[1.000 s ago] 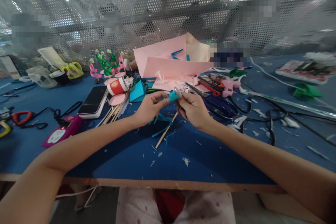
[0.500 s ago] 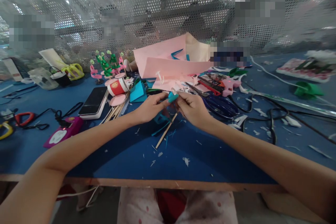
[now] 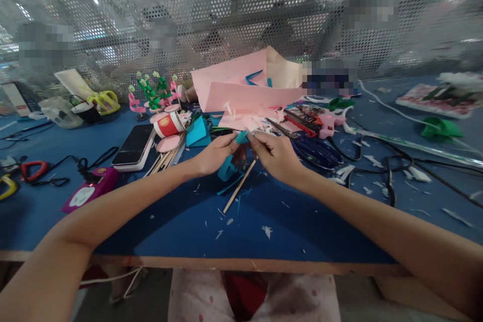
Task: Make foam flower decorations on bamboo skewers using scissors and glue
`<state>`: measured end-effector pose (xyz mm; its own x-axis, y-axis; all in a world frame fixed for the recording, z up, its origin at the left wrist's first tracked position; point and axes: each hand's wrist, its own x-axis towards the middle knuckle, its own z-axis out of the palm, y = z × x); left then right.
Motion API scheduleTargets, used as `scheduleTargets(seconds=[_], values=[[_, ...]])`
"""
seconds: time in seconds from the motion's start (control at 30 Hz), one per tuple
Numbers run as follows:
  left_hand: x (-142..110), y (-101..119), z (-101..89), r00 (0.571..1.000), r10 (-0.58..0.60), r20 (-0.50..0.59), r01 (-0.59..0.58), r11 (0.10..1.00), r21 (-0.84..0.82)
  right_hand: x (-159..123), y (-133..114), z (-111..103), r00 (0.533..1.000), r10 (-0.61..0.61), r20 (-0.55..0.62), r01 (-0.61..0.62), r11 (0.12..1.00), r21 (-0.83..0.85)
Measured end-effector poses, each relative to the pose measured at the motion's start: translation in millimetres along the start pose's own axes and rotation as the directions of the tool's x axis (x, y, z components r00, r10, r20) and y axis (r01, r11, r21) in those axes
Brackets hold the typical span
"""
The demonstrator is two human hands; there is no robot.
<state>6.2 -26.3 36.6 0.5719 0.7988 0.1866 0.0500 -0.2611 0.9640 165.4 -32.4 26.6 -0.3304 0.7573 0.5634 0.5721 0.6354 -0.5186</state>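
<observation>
Head camera, looking down the length of both our forearms: nearest us runs the wooden front edge of the blue table (image 3: pixel 264 241), its surface flecked with paper scraps. At the center of the frame our left hand (image 3: pixel 213 155) and right hand (image 3: pixel 277 157) meet above the tabletop, fingertips pinched together on a teal paper strip (image 3: pixel 241 137) that curls down between the palms to a loose teal loop. The right hand also grips a wooden stick (image 3: pixel 239 187), which slants down and to the left until its lower end rests on the table. Left of the hands lie a bundle of wooden skewers (image 3: pixel 166 160), a phone (image 3: pixel 135 146) and, nearer the lower left, a small magenta device (image 3: pixel 92 188) with a black cable. Just beyond the phone sits a red and white paper cup (image 3: pixel 170 124) on its side. Right of center, a pink glue gun (image 3: pixel 327 122) lies among black cords. Behind the hands, pink paper sheets (image 3: pixel 249 91) are heaped at mid-frame, with small pink and green paper figures (image 3: pixel 153 91) to their left. Farthest back, a perforated metal screen (image 3: pixel 241 15) spans the upper frame.
</observation>
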Motion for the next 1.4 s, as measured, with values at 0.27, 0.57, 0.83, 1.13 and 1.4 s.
scheduleTargets(seconds=[0.27,0.57,0.83,1.13,1.4], values=[[-1.9,8.8,4.4,0.965,-0.261,0.01,0.25,0.916,-0.313,1.3,4.1,-0.6,0.999,-0.041,0.013,0.042,0.99,-0.131],[-0.9,14.8,-0.7,0.929,-0.359,0.093,0.369,0.869,-0.329,2.8,4.1,0.6,1.0,0.018,-0.006,-0.017,1.0,0.002],[1.2,-1.6,4.1,0.987,0.031,-0.158,-0.001,0.982,0.188,-0.9,-8.6,5.2,0.958,0.255,0.134,-0.288,0.826,0.484],[0.2,-1.8,2.0,0.971,0.17,-0.168,-0.118,0.953,0.278,-3.1,-12.2,8.3,0.928,0.307,0.211,-0.365,0.63,0.686],[0.7,-3.3,-0.3,0.976,0.11,-0.185,-0.043,0.943,0.33,-4.4,-17.5,5.8,0.932,0.327,0.16,-0.355,0.72,0.596]])
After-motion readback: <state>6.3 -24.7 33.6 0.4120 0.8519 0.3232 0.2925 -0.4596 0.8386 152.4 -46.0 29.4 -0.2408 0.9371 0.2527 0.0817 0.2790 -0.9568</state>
